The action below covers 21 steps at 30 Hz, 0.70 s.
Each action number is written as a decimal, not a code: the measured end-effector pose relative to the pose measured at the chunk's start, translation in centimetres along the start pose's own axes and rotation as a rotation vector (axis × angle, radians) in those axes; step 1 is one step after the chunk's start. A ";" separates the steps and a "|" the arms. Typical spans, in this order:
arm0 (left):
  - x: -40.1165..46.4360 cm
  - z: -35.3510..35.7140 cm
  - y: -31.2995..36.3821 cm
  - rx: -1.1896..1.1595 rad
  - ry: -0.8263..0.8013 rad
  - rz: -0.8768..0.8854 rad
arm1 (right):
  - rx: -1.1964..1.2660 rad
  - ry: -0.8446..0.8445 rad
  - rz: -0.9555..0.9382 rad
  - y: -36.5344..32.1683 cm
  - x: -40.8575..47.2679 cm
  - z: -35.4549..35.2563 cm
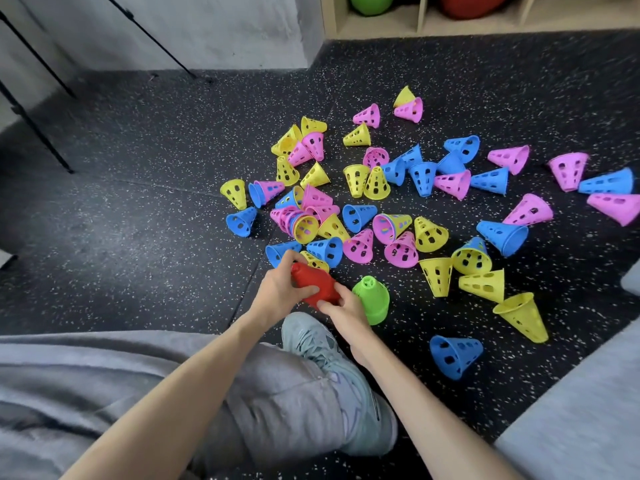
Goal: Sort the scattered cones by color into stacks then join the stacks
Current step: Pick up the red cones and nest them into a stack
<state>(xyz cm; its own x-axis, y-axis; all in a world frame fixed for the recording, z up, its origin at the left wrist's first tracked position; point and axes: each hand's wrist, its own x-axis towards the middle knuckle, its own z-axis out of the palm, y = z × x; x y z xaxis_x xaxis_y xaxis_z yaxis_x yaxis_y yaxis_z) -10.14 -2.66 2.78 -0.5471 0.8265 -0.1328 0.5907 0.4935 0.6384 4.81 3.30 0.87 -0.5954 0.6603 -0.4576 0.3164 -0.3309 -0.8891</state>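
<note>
A red stack of cones [313, 282] lies tilted just above the floor, tip pointing up-left. My left hand [280, 289] grips its narrow end with the thumb across the side. My right hand [341, 308] holds its wide rim. A green stack of cones [373, 299] stands upright right beside my right hand. Several yellow, pink and blue perforated cones lie scattered beyond, such as a yellow cone [521, 317], a blue cone [455, 355] and a pink cone [401, 251].
My bent leg in grey trousers and a pale shoe [332, 368] lie below the hands. The black speckled floor [138, 237] stretches left. Tripod legs [41, 140] stand at far left. A wooden shelf [415, 19] with green and red objects is at the back.
</note>
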 end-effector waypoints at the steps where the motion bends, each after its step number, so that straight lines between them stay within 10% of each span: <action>1: 0.0 0.3 0.2 0.003 0.008 0.014 | 0.002 0.007 -0.009 0.0 0.0 0.0; 14: -1.3 0.6 1.7 -0.012 -0.017 0.097 | -0.017 -0.036 -0.093 -2.0 -3.6 -1.2; 21: -3.3 -0.4 5.1 -0.024 0.278 0.262 | -0.013 0.089 -0.221 -5.2 -6.4 -3.0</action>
<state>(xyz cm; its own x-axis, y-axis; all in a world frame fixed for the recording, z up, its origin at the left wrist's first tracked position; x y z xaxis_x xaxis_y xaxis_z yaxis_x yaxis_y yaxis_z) -5.55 -2.96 6.78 -0.5208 0.8175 0.2459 0.7196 0.2654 0.6417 9.19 2.88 8.44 -0.5842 0.7725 -0.2488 0.1955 -0.1636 -0.9670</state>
